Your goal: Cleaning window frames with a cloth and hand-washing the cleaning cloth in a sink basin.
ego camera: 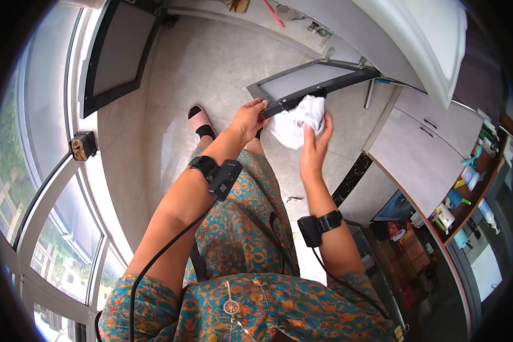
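A dark-framed cabinet door (310, 81) with a pale panel stands swung out on its hinges in front of me. My left hand (251, 117) grips the near corner of its frame. In my right hand (316, 141) is a bunched white cloth (299, 122), which lies against the outer edge of the door frame. Part of that edge is hidden behind the cloth. A black strap with a small device (224, 179) sits on my left forearm, and a similar device (311, 231) is on my right.
Windows (64, 239) run along the left, with a small dark pot-like object (82, 145) on the sill. Another dark-framed door (117, 55) stands at the upper left. Grey cabinets (427, 141) and a cluttered brown shelf (466, 192) are on the right. My slippered foot (201, 119) rests on the tiled floor (222, 55).
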`<state>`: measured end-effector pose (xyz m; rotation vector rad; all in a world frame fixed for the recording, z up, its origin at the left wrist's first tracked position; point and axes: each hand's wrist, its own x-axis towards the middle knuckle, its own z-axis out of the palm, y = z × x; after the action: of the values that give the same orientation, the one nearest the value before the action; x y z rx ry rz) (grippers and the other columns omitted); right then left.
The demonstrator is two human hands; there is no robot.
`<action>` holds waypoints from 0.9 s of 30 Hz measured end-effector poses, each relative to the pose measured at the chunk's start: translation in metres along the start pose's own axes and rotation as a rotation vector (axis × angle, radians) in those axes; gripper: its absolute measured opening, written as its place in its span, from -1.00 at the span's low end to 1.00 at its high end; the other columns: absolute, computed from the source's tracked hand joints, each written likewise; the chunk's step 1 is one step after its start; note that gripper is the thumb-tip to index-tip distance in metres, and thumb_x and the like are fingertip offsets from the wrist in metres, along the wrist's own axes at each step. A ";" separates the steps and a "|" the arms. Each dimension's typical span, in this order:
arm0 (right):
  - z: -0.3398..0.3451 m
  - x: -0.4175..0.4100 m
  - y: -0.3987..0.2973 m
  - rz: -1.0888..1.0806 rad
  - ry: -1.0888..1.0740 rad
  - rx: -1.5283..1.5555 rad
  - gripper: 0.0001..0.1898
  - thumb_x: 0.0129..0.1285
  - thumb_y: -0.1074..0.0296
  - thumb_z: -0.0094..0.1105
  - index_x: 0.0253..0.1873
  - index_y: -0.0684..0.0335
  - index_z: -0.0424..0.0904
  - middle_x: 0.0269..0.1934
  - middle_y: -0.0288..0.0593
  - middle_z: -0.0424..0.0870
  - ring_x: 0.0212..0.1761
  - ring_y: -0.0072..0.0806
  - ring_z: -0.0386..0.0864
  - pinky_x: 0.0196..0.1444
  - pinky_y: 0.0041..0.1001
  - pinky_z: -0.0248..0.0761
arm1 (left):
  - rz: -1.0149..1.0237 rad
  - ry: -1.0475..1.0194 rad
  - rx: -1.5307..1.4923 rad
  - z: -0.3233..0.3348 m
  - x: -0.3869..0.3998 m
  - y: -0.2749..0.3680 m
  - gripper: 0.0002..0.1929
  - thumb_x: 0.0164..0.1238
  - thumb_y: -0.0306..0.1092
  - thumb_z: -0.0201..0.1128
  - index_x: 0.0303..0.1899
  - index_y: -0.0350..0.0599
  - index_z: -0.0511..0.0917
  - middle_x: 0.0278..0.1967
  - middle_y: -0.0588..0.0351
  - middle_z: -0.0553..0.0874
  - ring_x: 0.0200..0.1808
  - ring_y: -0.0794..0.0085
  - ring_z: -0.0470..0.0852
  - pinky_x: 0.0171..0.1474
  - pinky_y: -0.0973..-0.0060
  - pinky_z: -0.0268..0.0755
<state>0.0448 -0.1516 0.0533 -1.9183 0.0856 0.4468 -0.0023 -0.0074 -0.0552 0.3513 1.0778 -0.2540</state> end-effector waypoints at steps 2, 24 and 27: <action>0.031 0.004 -0.014 0.316 0.024 0.522 -0.15 0.28 0.40 0.16 0.48 0.29 -0.28 0.33 0.04 0.19 0.32 -0.23 0.28 0.34 -0.30 0.18 | -0.002 0.039 0.022 0.001 -0.002 -0.002 -0.55 0.43 -0.36 0.12 0.28 -0.24 0.30 0.00 0.07 0.62 -0.03 0.34 0.64 -0.05 0.36 0.54; 0.030 0.012 0.030 0.337 0.069 0.190 -0.35 0.08 0.56 0.25 0.29 0.39 0.16 0.06 -0.05 0.47 0.04 -0.38 0.51 0.08 -0.44 0.42 | -0.112 0.001 0.120 0.003 -0.014 -0.035 -0.21 0.32 -0.22 0.28 0.44 -0.15 0.00 0.03 0.00 0.61 -0.07 0.41 0.63 -0.12 0.42 0.52; 0.025 0.011 0.030 0.324 0.013 0.231 -0.39 0.11 0.56 0.23 0.27 0.36 0.21 0.06 -0.09 0.48 0.04 -0.40 0.51 0.08 -0.46 0.42 | -0.119 -0.010 0.158 0.001 -0.014 -0.029 -0.20 0.31 -0.20 0.29 0.45 -0.13 -0.01 -0.11 0.09 0.65 -0.24 0.50 0.62 -0.18 0.45 0.51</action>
<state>0.0404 -0.1391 0.0151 -1.6834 0.4424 0.6129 -0.0182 -0.0338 -0.0465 0.4269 1.0731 -0.4484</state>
